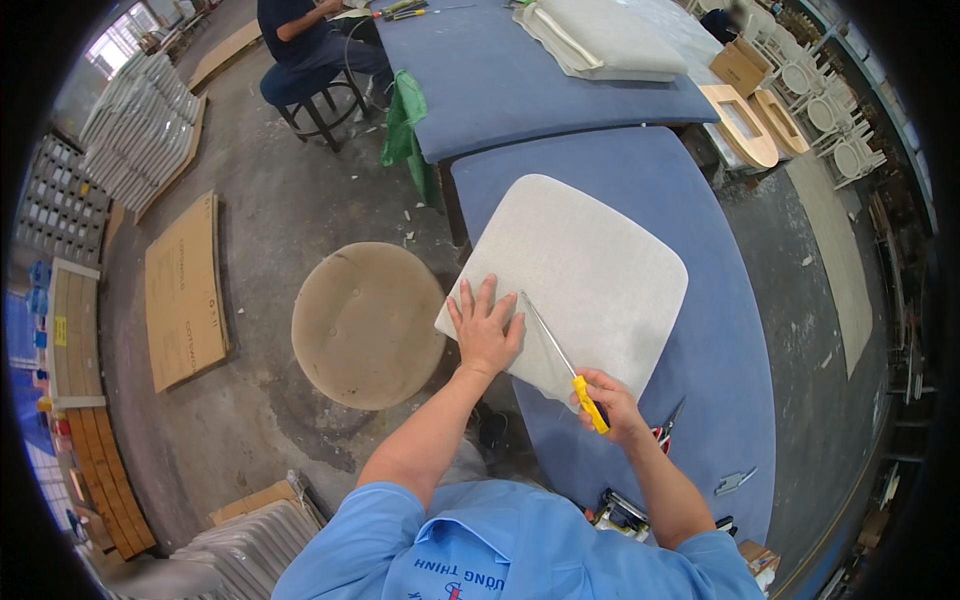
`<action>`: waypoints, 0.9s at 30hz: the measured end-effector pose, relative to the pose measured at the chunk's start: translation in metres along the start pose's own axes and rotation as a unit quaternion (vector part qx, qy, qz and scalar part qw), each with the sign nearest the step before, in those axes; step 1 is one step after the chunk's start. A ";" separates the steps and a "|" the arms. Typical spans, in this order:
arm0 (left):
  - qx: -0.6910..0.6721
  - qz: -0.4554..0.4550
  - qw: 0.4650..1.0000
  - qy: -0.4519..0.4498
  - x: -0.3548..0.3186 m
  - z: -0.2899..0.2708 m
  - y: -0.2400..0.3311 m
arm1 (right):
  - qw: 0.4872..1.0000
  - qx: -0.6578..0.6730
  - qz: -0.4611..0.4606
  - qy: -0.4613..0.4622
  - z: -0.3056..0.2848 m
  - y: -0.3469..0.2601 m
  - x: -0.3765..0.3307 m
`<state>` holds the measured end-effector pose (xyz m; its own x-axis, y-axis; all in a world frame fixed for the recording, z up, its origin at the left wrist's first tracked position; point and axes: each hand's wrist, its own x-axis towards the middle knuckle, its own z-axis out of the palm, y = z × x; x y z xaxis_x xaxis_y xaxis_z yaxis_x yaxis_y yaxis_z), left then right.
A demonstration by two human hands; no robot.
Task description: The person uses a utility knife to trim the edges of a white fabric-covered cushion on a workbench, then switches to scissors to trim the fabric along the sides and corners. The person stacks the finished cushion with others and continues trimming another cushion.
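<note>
Tool (581, 387), yellow-handled, long-shafted, in right hand (612, 405), fingers wrapped round handle. Shaft angles forward-left over pale cushion (590, 255) on blue table (728, 340). Left hand (487, 330) flat on cushion, fingers spread, grasping nothing, just beside tool tip.

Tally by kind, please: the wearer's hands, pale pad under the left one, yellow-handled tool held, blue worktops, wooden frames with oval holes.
Left hand, right hand: 2
Pale pad: 1
Yellow-handled tool: 1
Blue worktops: 2
Wooden frames: 2
Total: 8
</note>
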<state>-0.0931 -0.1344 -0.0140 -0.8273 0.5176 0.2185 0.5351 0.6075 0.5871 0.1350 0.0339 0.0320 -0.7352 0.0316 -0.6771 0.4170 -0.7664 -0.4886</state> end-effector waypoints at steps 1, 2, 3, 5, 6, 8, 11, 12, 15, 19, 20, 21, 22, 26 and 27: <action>-0.001 0.002 1.000 0.002 0.000 0.000 0.000 | 1.000 0.014 0.004 -0.018 0.001 0.005 0.002; -0.001 0.004 1.000 0.004 0.000 0.000 -0.001 | 0.999 0.028 0.007 -0.035 0.003 0.012 0.005; -0.002 0.007 1.000 0.006 0.000 0.000 -0.001 | 0.998 0.043 0.011 -0.053 0.005 0.016 0.006; 0.003 0.007 1.000 0.006 0.000 0.001 0.000 | 0.986 -0.154 -0.054 0.010 0.008 0.020 0.008; 0.005 0.007 1.000 0.005 -0.001 0.001 0.001 | 0.964 -0.246 -0.091 0.051 0.010 0.022 0.009; 0.010 0.009 1.000 0.010 -0.001 0.000 0.000 | 0.911 -0.370 -0.149 0.104 0.011 0.021 0.009; 0.013 0.008 1.000 0.016 -0.002 0.002 0.002 | 0.840 -0.476 -0.217 0.147 0.006 0.015 0.008; 0.016 0.007 1.000 0.018 -0.001 0.001 0.002 | 0.812 -0.508 -0.239 0.159 0.007 0.012 0.009; 0.019 0.007 1.000 0.011 -0.001 0.001 0.001 | 0.970 -0.217 -0.066 0.083 0.009 0.001 0.009; 0.034 0.015 0.999 0.007 0.000 -0.001 0.003 | 0.999 -0.029 0.043 0.012 0.017 0.006 0.010; 0.039 0.018 0.999 0.006 0.001 0.000 0.004 | 0.988 -0.141 -0.010 0.058 0.019 0.010 0.011; 0.046 0.020 0.999 0.004 0.000 -0.001 0.005 | 0.961 -0.250 -0.061 0.102 0.022 0.016 0.012; 0.053 0.022 0.998 0.002 0.000 -0.001 0.005 | 0.917 -0.355 -0.111 0.145 0.023 0.019 0.012; 0.067 0.028 0.997 -0.012 0.001 -0.001 0.008 | 0.697 -0.612 -0.289 0.234 0.018 0.021 0.015; 0.068 0.030 0.997 -0.015 0.002 -0.001 0.008 | 0.763 -0.550 -0.256 0.224 0.020 0.023 0.016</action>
<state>-0.0909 -0.1289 -0.0079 -0.7889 0.5718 0.2249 0.6031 0.6505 0.4617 0.1219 0.0042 0.0208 -0.7989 0.5508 -0.2417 0.5128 0.4136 -0.7523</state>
